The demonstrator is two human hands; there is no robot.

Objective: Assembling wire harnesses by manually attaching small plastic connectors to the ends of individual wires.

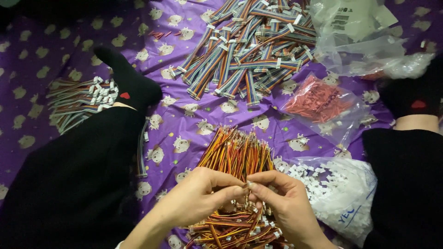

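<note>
My left hand (198, 198) and my right hand (281, 198) meet fingertip to fingertip low in the middle of the head view, pinching a thin wire lead (246, 188) between them. Right behind them lies a bundle of red, yellow and orange wire leads (235, 150). Below the hands is a pile of the same wires with small white connectors fitted (235, 228). A clear bag of loose white connectors (337, 184) lies just right of my right hand.
A heap of rainbow ribbon cables (249, 50) lies at the top centre on the purple patterned cloth (184, 115). A bag of red parts (318, 99) and crumpled clear bags (360, 37) sit right. More connector wires (83, 99) lie left. Black-trousered legs (69, 184) with black socks flank both sides.
</note>
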